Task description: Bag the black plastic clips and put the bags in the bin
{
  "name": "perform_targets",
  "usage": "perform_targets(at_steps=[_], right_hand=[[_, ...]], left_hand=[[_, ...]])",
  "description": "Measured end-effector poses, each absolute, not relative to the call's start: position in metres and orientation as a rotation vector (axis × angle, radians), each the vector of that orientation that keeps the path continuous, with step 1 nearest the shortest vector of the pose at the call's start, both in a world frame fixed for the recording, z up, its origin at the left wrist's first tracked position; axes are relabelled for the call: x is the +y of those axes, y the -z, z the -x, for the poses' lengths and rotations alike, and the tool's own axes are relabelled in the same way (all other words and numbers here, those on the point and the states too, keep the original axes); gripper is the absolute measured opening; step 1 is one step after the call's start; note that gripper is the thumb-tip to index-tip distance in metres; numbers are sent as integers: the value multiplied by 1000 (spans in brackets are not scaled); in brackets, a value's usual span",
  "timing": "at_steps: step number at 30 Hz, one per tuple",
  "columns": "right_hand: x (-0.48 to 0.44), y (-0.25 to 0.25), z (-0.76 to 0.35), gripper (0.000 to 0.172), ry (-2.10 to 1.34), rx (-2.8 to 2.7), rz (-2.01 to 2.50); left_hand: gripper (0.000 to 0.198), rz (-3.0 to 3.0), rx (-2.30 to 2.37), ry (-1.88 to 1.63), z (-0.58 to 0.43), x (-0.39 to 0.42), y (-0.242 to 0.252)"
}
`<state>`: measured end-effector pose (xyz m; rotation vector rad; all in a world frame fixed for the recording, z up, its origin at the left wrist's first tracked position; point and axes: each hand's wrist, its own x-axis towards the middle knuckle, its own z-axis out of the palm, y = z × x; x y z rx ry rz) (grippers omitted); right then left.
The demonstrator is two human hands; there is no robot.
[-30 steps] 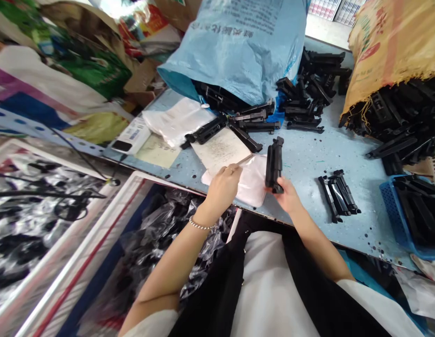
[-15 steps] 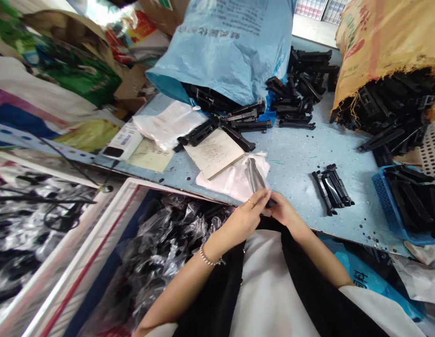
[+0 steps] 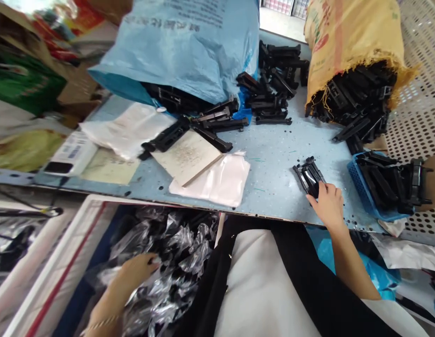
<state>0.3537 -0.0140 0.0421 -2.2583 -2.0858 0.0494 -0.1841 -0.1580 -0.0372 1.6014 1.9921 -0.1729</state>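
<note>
My right hand [image 3: 330, 206] is at a small group of black plastic parts [image 3: 307, 174] on the blue table, thumb and fingers closed around the near end of one. The parts are long and narrow, lying side by side; my fingers hide their near ends. My left hand [image 3: 138, 271] hangs over a bin of black parts in clear plastic bags [image 3: 182, 248], its thumb and fingers slightly apart with nothing visibly held. A stack of clear plastic bags [image 3: 234, 180] lies near the table edge, partly under a flat pale board [image 3: 189, 157].
A blue sack [image 3: 189, 47] spills black parts onto the blue table [image 3: 273, 182]. At the right, an orange sack [image 3: 350, 32] and a blue basket [image 3: 357, 185] hold more. A white box [image 3: 73, 152] stands left. The bin's white rim [image 3: 75, 229] runs below the table edge.
My hands were together at the table edge on a bagged part. They have parted: left down to the bin, without the bagged part, right across to the group of black parts. The view has shifted right.
</note>
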Motion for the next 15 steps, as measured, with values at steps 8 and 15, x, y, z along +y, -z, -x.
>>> perform_targets(at_steps=[8, 15], right_hand=[[-25, -12, -360, 55, -48, -2265, 2177], [-2, -14, -325, 50, -987, -1796, 1934]], left_hand=[[23, -1397, 2263, 194, 154, -116, 49], [24, -1997, 1924, -840, 7, 1, -6]])
